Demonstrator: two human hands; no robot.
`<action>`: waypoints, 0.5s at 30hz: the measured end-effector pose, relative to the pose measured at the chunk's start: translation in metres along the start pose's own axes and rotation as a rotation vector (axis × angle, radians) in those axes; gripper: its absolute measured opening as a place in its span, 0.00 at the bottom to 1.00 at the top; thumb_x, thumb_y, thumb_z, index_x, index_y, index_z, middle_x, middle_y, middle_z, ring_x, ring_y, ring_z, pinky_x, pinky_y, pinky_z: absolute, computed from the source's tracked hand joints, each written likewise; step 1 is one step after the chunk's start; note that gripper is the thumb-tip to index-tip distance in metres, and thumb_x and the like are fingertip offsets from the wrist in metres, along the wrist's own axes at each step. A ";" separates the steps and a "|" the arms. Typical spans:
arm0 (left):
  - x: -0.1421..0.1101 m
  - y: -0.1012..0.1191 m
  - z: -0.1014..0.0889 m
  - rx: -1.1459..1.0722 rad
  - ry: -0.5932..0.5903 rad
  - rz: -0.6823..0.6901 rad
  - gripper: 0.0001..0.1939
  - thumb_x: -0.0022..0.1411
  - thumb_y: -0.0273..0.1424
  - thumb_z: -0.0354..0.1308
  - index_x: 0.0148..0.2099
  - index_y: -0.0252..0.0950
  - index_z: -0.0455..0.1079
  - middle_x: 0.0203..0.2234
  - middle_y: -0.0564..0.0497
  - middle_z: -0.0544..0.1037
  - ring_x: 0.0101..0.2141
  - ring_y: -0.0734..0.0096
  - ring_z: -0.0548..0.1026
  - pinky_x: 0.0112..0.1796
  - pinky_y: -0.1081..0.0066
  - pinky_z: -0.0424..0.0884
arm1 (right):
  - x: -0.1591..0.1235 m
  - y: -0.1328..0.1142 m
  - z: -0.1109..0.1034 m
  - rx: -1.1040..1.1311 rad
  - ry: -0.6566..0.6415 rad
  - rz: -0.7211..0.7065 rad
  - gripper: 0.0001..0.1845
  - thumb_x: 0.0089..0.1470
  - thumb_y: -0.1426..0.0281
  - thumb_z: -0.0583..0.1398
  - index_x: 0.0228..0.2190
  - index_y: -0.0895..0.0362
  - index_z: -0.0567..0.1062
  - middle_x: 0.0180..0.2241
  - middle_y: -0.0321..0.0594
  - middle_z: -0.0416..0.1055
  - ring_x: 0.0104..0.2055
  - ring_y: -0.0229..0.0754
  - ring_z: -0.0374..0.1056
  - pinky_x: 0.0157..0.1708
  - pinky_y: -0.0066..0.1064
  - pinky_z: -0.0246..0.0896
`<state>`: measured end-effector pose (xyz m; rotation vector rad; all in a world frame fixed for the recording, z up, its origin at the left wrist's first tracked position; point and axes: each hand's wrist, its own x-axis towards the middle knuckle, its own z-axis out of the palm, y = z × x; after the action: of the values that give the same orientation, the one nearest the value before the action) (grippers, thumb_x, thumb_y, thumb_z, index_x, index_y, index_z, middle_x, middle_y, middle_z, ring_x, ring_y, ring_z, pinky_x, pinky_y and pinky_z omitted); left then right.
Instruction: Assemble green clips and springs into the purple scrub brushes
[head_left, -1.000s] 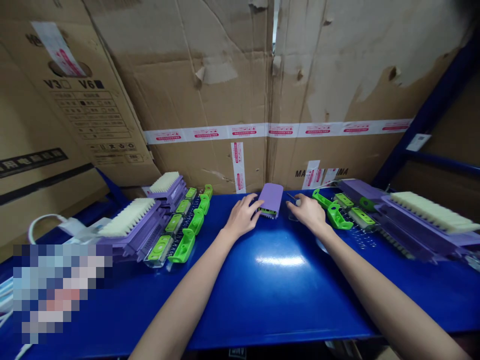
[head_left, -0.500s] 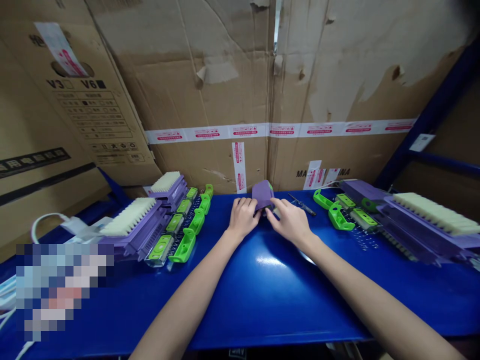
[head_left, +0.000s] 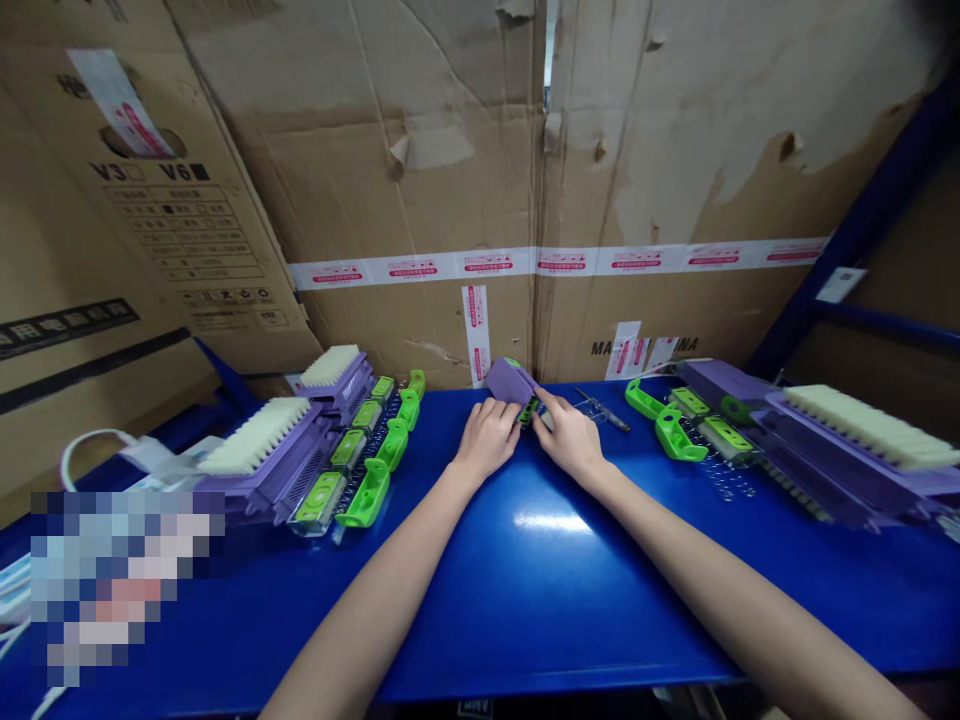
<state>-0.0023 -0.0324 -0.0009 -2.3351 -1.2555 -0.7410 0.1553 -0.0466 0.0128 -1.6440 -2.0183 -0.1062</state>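
A purple plastic housing (head_left: 510, 380) with a slotted side and green parts is tilted between my hands near the back of the table. My left hand (head_left: 487, 440) has its fingers wrapped round the near left side of it. On the right, my right hand (head_left: 568, 432) grips its near edge, the index finger stretched along the slotted side. My fingers hide the near end, where a bit of green and black shows. Just beyond my right hand lies a thin dark tool (head_left: 600, 410), too blurred to name.
Purple housings with cream bristle-like blocks (head_left: 259, 435), green-topped clear boxes (head_left: 349, 448) and green brackets (head_left: 367, 495) line the left. Similar housings (head_left: 817, 470), green brackets (head_left: 679, 438) and springs (head_left: 724, 480) lie right. Cardboard (head_left: 390, 200) walls the back of the blue table (head_left: 525, 620).
The purple housing has turned and tipped to the left, so its slotted side and green end now show. My right hand has shifted slightly left with it.
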 end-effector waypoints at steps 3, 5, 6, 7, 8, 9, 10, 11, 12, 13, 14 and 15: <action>0.000 0.000 -0.002 -0.025 -0.015 0.015 0.09 0.61 0.29 0.52 0.45 0.35 0.66 0.36 0.46 0.73 0.39 0.61 0.68 0.37 0.63 0.64 | 0.003 0.000 0.002 0.002 0.036 0.003 0.23 0.60 0.63 0.48 0.56 0.51 0.63 0.51 0.43 0.67 0.39 0.45 0.71 0.34 0.31 0.64; 0.000 -0.001 -0.003 -0.051 -0.029 0.041 0.13 0.60 0.29 0.53 0.49 0.36 0.65 0.37 0.46 0.72 0.40 0.61 0.68 0.38 0.64 0.65 | 0.006 0.000 0.003 -0.024 0.052 0.015 0.22 0.61 0.63 0.47 0.54 0.51 0.65 0.52 0.43 0.67 0.39 0.44 0.71 0.34 0.30 0.64; 0.000 -0.001 -0.003 -0.064 -0.040 0.056 0.16 0.60 0.28 0.53 0.51 0.37 0.63 0.38 0.47 0.72 0.40 0.61 0.68 0.38 0.64 0.66 | 0.007 0.001 0.003 -0.043 0.054 0.022 0.21 0.61 0.64 0.47 0.53 0.51 0.66 0.52 0.43 0.66 0.39 0.44 0.71 0.33 0.30 0.63; 0.000 -0.001 -0.003 -0.078 -0.053 0.069 0.18 0.60 0.27 0.53 0.54 0.37 0.62 0.38 0.47 0.72 0.40 0.61 0.68 0.39 0.64 0.66 | 0.008 0.002 0.002 -0.063 0.052 0.028 0.21 0.61 0.64 0.47 0.53 0.51 0.67 0.53 0.43 0.65 0.39 0.44 0.71 0.33 0.30 0.63; 0.000 -0.001 -0.003 -0.092 -0.068 0.080 0.20 0.60 0.26 0.52 0.55 0.38 0.60 0.38 0.48 0.71 0.40 0.62 0.68 0.39 0.64 0.67 | 0.009 0.003 0.001 -0.082 0.046 0.030 0.21 0.61 0.64 0.47 0.52 0.51 0.67 0.54 0.44 0.65 0.39 0.43 0.71 0.32 0.29 0.63; 0.000 -0.001 -0.003 -0.104 -0.080 0.086 0.22 0.60 0.25 0.52 0.56 0.39 0.60 0.39 0.48 0.71 0.41 0.62 0.68 0.39 0.64 0.67 | 0.010 0.003 0.000 -0.099 0.039 0.029 0.20 0.61 0.65 0.47 0.52 0.51 0.67 0.54 0.44 0.64 0.38 0.43 0.71 0.32 0.29 0.62; 0.000 -0.001 -0.003 -0.112 -0.088 0.087 0.23 0.59 0.23 0.51 0.57 0.40 0.59 0.39 0.48 0.71 0.41 0.63 0.68 0.40 0.64 0.67 | 0.011 0.004 -0.001 -0.114 0.035 0.025 0.20 0.61 0.65 0.47 0.52 0.52 0.67 0.54 0.44 0.64 0.37 0.43 0.71 0.31 0.29 0.62; 0.000 -0.001 -0.002 -0.117 -0.093 0.087 0.23 0.59 0.22 0.50 0.57 0.40 0.59 0.39 0.48 0.71 0.41 0.63 0.68 0.40 0.64 0.67 | 0.012 0.005 -0.002 -0.128 0.032 0.020 0.19 0.61 0.65 0.47 0.51 0.52 0.67 0.53 0.44 0.65 0.37 0.43 0.71 0.30 0.28 0.61; 0.000 -0.001 -0.002 -0.119 -0.095 0.086 0.23 0.59 0.22 0.49 0.57 0.40 0.59 0.39 0.48 0.71 0.41 0.63 0.68 0.40 0.64 0.68 | 0.013 0.005 -0.003 -0.143 0.029 0.016 0.19 0.61 0.66 0.46 0.50 0.53 0.68 0.52 0.44 0.66 0.36 0.43 0.71 0.29 0.28 0.60; 0.000 -0.001 -0.001 -0.121 -0.095 0.084 0.23 0.59 0.22 0.49 0.57 0.40 0.59 0.39 0.48 0.71 0.41 0.63 0.68 0.40 0.64 0.68 | 0.013 0.005 -0.004 -0.157 0.023 0.013 0.18 0.61 0.66 0.46 0.49 0.53 0.68 0.50 0.44 0.67 0.36 0.42 0.71 0.29 0.28 0.59; 0.000 -0.001 -0.001 -0.124 -0.093 0.082 0.24 0.59 0.22 0.50 0.57 0.40 0.59 0.40 0.47 0.71 0.41 0.62 0.68 0.40 0.64 0.68 | 0.013 0.005 -0.004 -0.169 0.015 0.012 0.18 0.61 0.67 0.46 0.48 0.54 0.69 0.48 0.45 0.69 0.36 0.42 0.71 0.28 0.27 0.58; 0.000 -0.001 0.000 -0.128 -0.088 0.079 0.24 0.59 0.22 0.50 0.58 0.40 0.58 0.40 0.47 0.70 0.41 0.62 0.68 0.41 0.63 0.68 | 0.014 0.005 -0.005 -0.177 0.005 0.013 0.18 0.61 0.67 0.46 0.47 0.54 0.69 0.46 0.45 0.70 0.35 0.42 0.71 0.28 0.27 0.57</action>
<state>-0.0028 -0.0321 -0.0003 -2.5304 -1.1755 -0.7186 0.1599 -0.0351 0.0216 -1.7614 -2.0434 -0.2917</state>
